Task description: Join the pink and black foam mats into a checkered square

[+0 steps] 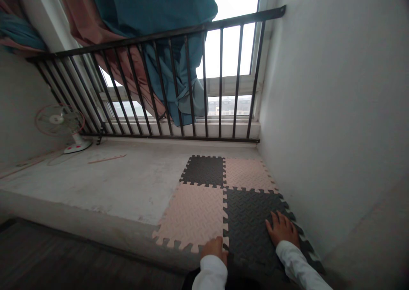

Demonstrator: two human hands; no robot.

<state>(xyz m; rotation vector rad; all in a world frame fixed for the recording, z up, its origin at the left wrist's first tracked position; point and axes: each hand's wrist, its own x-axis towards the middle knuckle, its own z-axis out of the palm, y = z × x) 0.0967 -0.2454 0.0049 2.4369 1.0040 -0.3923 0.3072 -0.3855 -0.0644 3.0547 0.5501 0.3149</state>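
Note:
Four-square foam flooring lies on the ledge as interlocking puzzle-edged tiles: a near pink foam tile (196,213), a near dark grey foam tile (247,221), a far black foam tile (204,170) and a far pink foam tile (247,172). My left hand (213,249) is closed at the front corner of the near pink tile, beside its seam with the dark grey one; its fingertips are partly hidden. Flat on the dark grey tile, near the wall side, rests my right hand (283,229) with its fingers spread.
A white wall (329,111) rises along the right. Behind the tiles stands a black metal railing (220,81), with teal and pink curtains (159,8) at the window. A fan (59,121) and a thin pink strip (107,159) sit on the concrete ledge (128,187), above a dark floor (64,260).

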